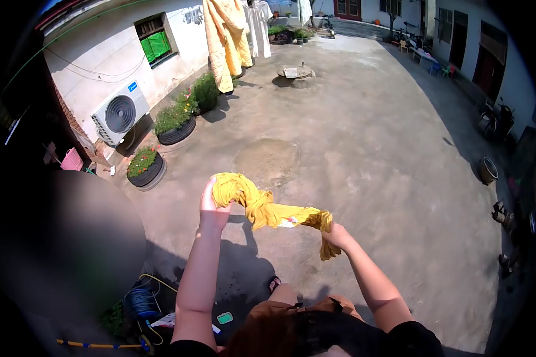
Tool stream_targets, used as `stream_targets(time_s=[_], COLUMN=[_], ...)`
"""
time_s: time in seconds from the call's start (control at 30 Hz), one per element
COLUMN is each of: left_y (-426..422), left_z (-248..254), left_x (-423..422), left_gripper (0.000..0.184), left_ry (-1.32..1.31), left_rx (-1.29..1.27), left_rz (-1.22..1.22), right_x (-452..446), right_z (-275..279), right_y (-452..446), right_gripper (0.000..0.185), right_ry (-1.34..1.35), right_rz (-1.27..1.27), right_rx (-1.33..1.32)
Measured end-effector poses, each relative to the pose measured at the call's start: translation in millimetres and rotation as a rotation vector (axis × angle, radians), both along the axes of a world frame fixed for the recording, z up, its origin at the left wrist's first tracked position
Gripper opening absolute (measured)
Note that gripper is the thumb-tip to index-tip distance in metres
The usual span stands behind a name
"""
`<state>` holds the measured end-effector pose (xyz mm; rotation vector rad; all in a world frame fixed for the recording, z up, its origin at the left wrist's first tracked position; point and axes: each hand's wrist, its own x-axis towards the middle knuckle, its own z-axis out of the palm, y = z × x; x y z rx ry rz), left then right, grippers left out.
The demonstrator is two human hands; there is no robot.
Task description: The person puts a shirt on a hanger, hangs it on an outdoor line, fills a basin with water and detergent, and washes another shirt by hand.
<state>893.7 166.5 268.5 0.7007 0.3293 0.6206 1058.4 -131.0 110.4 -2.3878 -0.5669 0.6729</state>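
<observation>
Stretched between my two hands, in front of me and above the ground, is a bunched, twisted yellow cloth garment with a small white and red patch near its middle. My left hand grips its thicker left end, the fingers partly hidden behind the folds. At the lower right end, my right hand is closed around the fabric, and a short end of it hangs below the fist. What kind of garment it is, I cannot tell.
Several tyre planters line the left wall under an air conditioner unit. A yellow quilt hangs farther back near a round stone table. A hose reel stands at lower left; a bucket sits at right.
</observation>
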Motion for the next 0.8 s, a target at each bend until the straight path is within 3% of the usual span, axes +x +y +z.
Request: stream_targets(time_s=[0.13, 0.27, 0.33, 0.43, 0.5, 0.57, 0.63, 0.67, 0.8], left_y=[65.3, 130.9, 168.2, 212.1, 238.1, 252.9, 267.5, 278.5, 330.1], left_z=[14.5, 25.0, 35.8, 47.5, 56.9, 67.3, 65.2, 58.1, 54.0], left_x=[97.5, 186.0, 233.6, 283.1, 321.0, 350.1, 377.0, 392.9, 450.3], left_gripper=[0.023, 0.024, 0.021, 0.021, 0.020, 0.020, 0.020, 0.020, 0.027], left_ry=[0.030, 0.042, 0.047, 0.027, 0.011, 0.020, 0.045, 0.071, 0.186], left_rx=[0.148, 0.229, 0.177, 0.162, 0.215, 0.321, 0.359, 0.349, 0.421], left_rz=[-0.063, -0.107, -0.116, -0.190, -0.265, -0.329, -0.378, -0.390, -0.293], right_x=[105.5, 175.4, 202.6, 221.6, 252.1, 274.2, 314.1, 332.3, 415.6], right_z=[-42.1, 22.6, 64.3, 143.5, 154.4, 170.9, 171.9, 161.8, 151.0], right_y=[76.4, 174.7, 232.3, 310.9, 367.6, 406.4, 428.7, 438.6, 459.8], right_gripper=[0.055, 0.063, 0.074, 0.102, 0.095, 0.072, 0.047, 0.034, 0.036], right_ry=[-0.073, 0.297, 0.214, 0.307, 0.197, 0.101, 0.006, -0.149, -0.082], right_rz=[-0.037, 0.158, 0.312, 0.372, 0.458, 0.445, 0.302, 0.269, 0.164], right_rx=[0.209, 0.141, 0.209, 0.501, 0.781, 0.901, 0.651, 0.666, 0.648])
